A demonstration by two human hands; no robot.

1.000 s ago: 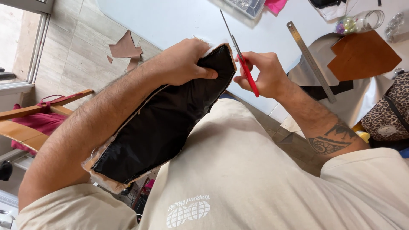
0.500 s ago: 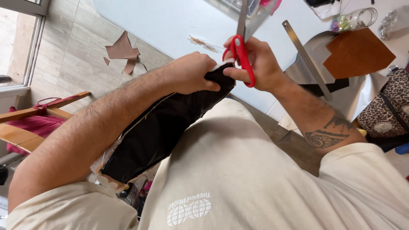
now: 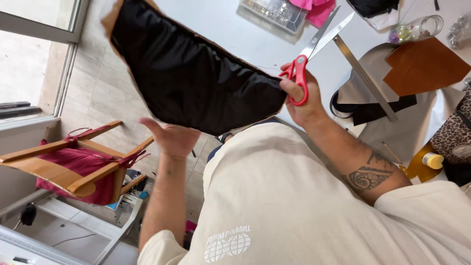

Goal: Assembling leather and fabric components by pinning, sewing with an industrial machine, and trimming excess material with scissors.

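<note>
Two hands up: right hand (image 3: 303,100) gripped scissors (image 3: 314,46) and pinched the black panel's (image 3: 196,78) corner; left hand (image 3: 171,137) open beneath it. Panel looked light, floppy; best held by edges.

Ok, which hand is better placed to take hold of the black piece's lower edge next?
Probably the left. The left hand is open and free, right by the lower edge of the black piece. The right hand is occupied: it grips the red scissors and pinches the piece's end.
</note>
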